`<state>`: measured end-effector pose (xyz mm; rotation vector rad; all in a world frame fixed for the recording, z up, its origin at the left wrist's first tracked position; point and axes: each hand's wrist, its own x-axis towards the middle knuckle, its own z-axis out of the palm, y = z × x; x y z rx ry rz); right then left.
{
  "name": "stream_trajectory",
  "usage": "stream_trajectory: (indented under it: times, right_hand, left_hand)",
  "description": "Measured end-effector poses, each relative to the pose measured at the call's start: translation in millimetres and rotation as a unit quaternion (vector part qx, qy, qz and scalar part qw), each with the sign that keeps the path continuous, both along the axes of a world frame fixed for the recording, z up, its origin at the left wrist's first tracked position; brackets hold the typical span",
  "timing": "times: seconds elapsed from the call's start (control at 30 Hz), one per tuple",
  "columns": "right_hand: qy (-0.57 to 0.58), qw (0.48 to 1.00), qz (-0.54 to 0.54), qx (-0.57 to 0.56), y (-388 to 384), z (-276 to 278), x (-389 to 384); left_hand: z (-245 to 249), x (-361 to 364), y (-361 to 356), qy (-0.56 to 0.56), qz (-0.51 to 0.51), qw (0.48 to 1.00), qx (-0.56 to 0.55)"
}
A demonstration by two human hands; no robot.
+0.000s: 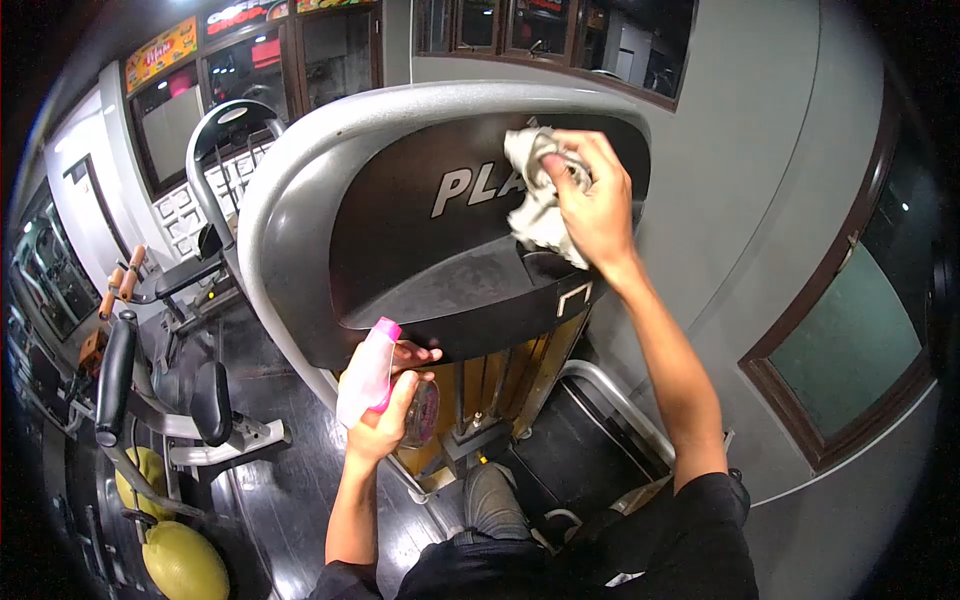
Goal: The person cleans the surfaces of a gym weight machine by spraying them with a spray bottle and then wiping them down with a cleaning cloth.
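My right hand [597, 195] grips a crumpled whitish cloth [540, 225] against the black panel [400, 200] of a gym machine, over part of its white lettering. Lower down, my left hand [385, 405] is wrapped round a spray bottle [367, 375] with a pink and white spray head. The bottle's dark, clear body shows partly behind my fingers. A silver-grey rim [290, 190] curves round the panel, and a small ledge [450, 285] juts out below the lettering.
Weight-stack rods stand under the panel. Other machines, a padded seat [210, 403] and yellow-green balls [185, 562] are on the left. A grey wall [750, 150] and a brown-framed door [840, 340] rise on the right. Windows line the back.
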<state>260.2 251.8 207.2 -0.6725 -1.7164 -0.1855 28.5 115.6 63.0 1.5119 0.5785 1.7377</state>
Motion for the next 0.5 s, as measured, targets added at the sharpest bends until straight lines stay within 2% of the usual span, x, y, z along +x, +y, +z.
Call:
stream_trajectory:
  times: [0.03, 0.07, 0.13, 0.17, 0.23, 0.27, 0.3, 0.4, 0.5]
  right_hand:
    - [0.061, 0.998, 0.018, 0.030, 0.3, 0.9, -15.1]
    - [0.068, 0.995, 0.023, 0.073, -1.7, 2.5, -30.9]
    - [0.006, 0.987, 0.053, 0.151, -10.0, 7.6, -62.7]
    - [-0.043, 0.995, 0.059, 0.060, -19.0, 3.4, -76.0]
    - [-0.086, 0.981, 0.124, 0.120, -19.3, -5.1, -85.1]
    - [-0.096, 0.985, 0.127, 0.071, -21.1, -8.4, -81.3]
    - [-0.097, 0.982, 0.146, 0.069, -14.2, -11.3, -74.0]
    - [-0.228, 0.968, 0.099, 0.033, -15.7, -15.3, -41.2]
    - [-0.280, 0.957, 0.070, -0.031, -20.7, -17.4, -15.3]
  left_hand:
    - [-1.2, 0.5, 0.1, -0.006, -0.003, 1.000, 0.003]
    - [-1.6, 0.5, -0.4, -0.004, -0.002, 1.000, 0.001]
    - [-1.1, 0.2, -0.7, 0.007, 0.007, 1.000, 0.009]
    - [-0.7, -0.2, -0.9, 0.009, 0.008, 1.000, 0.008]
    - [0.1, -1.1, -1.7, 0.027, 0.018, 0.999, 0.005]
    - [0.6, -1.2, -1.9, 0.024, 0.017, 1.000, 0.004]
    - [1.4, -1.9, -1.7, 0.021, 0.020, 1.000, 0.005]
    - [0.6, -0.4, -2.2, 0.023, 0.015, 1.000, 0.006]
    - [-1.6, 1.6, -1.4, 0.010, 0.020, 1.000, 0.005]
